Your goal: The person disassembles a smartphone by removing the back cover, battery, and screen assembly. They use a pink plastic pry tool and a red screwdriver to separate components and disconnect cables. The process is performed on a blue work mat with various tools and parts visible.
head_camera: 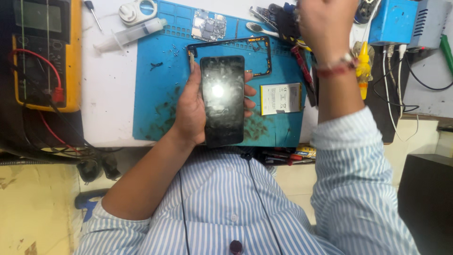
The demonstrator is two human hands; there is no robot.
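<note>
Left hand (191, 111) grips a phone (222, 100), dark glass face up, fingers wrapped around its edges: thumb along the left side, fingertips showing on the right side. The phone is lifted above the blue mat (155, 71), roughly over the mat's middle, long axis running from the near edge toward the far edge. A bright light glare sits on the glass.

Right hand (325, 26) is raised over the mat's far right corner, back of the hand toward the camera. Its fingers are out of sight at the top edge; cannot tell whether they are closed or what they touch. A red thread band sits at the wrist.

On the mat, beyond the phone: a thin black phone frame (264, 49), partly covered by the phone. At the mat's far edge: a circuit board (208, 26). On the mat, right of the phone: a flat battery (281, 98) with a white label. Small dark scraps are scattered over the mat's near left part.

Left of the mat, on the white bench: a syringe (130, 34), and farther left a yellow multimeter (42, 52) with red and black leads. Off the mat's far right corner: a toothbrush (259, 29), a cluster of hand tools, then a blue box (394, 21).
</note>
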